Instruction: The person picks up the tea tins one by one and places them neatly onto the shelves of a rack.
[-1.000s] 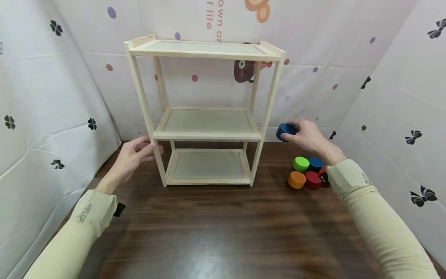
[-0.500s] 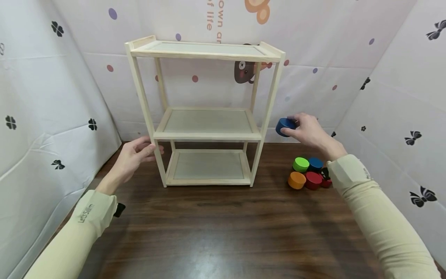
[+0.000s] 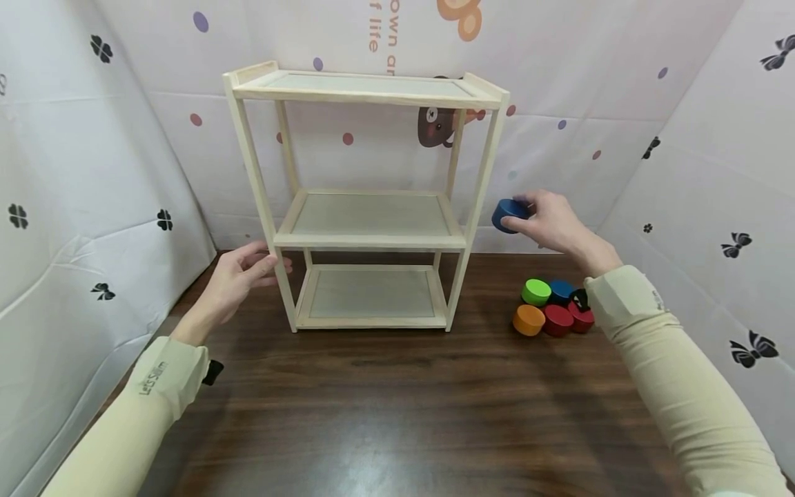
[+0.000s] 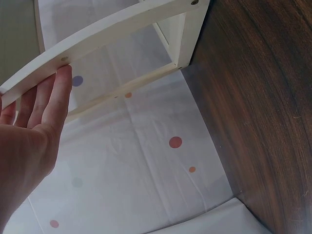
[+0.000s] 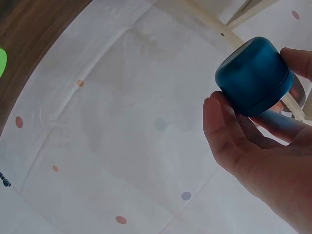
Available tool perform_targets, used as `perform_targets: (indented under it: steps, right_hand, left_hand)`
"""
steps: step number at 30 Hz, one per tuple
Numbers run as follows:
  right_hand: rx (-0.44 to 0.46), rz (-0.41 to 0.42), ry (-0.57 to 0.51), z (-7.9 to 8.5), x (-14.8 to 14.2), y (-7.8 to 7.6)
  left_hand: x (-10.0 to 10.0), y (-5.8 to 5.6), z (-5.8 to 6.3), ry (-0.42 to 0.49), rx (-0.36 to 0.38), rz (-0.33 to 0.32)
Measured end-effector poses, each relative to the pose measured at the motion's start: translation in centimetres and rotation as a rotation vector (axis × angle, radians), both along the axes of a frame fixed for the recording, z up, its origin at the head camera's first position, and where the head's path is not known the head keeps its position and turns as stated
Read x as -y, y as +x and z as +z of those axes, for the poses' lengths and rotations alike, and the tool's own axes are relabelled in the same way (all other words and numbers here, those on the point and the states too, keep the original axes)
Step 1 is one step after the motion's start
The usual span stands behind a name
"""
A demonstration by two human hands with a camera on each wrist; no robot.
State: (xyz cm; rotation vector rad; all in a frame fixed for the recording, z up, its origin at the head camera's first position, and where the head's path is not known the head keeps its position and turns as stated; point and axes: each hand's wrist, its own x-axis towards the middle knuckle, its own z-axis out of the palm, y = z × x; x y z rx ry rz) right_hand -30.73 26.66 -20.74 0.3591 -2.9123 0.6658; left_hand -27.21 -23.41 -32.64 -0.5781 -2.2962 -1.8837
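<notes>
Right hand [image 3: 553, 224] grasps blue cylinder [image 3: 506, 217] — five cylinders [image 3: 556, 316] near desk [image 3: 373, 400] back right corner. Left hand [image 3: 232, 279] grips shelf [image 3: 369, 241] — front left post [image 3: 256, 172].

Pale yellow-green sleeves [image 3: 105, 438], dark lettering [image 3: 154, 377] on the left cuff [image 3: 183, 369]

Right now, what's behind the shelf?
A white sheet with dots and a dark animal figure, partly covered by the top board; what lies behind it can't be seen.
</notes>
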Motion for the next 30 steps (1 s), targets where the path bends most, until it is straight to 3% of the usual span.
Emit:
perform_targets:
  steps: [8,16,23,30]
  right_hand:
    - [-0.033,0.003,-0.003,0.8,0.2,0.0]
    - [-0.071,-0.006,0.01,1.7,0.4,0.1]
    - [-0.082,-0.007,0.018,2.4,0.6,0.0]
    - [-0.092,-0.008,0.017,3.1,0.6,0.2]
  left_hand:
    - [0.0,0.2,0.0,-0.004,0.011,0.003]
    - [0.1,0.1,0.1,0.027,-0.007,-0.048]
    - [0.0,0.2,0.0,0.023,-0.001,-0.023]
    - [0.1,0.2,0.1,0.055,-0.022,-0.074]
